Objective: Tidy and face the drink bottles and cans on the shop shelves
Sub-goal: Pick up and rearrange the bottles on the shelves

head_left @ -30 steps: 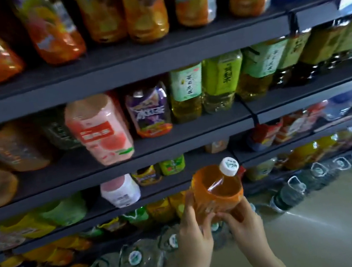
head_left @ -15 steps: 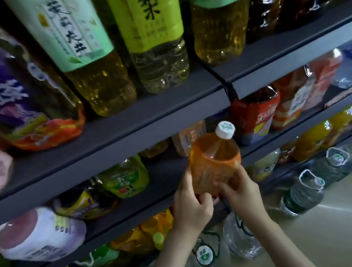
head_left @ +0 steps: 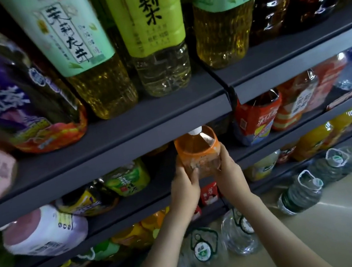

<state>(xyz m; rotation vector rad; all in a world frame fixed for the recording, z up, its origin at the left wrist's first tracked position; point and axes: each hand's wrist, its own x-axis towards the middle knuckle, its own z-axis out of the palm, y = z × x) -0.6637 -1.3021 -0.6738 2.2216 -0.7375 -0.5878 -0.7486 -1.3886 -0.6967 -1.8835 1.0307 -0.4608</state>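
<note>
An orange-labelled bottle (head_left: pixel 198 150) with a white cap and amber drink is held upright at the mouth of a dark shelf bay. My left hand (head_left: pixel 185 184) grips its left side and my right hand (head_left: pixel 229 168) grips its right side, both low on the label. The cap sits just under the edge of the grey shelf (head_left: pixel 124 137) above. A green-labelled bottle (head_left: pixel 128 177) stands to its left and a red-labelled bottle (head_left: pixel 256 116) to its right on the same level.
Tall green-label tea bottles (head_left: pixel 153 36) fill the shelf above. A pink-capped white bottle (head_left: pixel 43 229) lies at lower left. Large water jugs (head_left: pixel 301 193) stand on the tiled floor at the shelf's foot. A vertical divider (head_left: pixel 231 97) splits the shelving.
Both hands have raised the orange bottle and pushed it in toward the shelf bay, so its cap is now tucked under the upper shelf edge. The view has moved closer.
</note>
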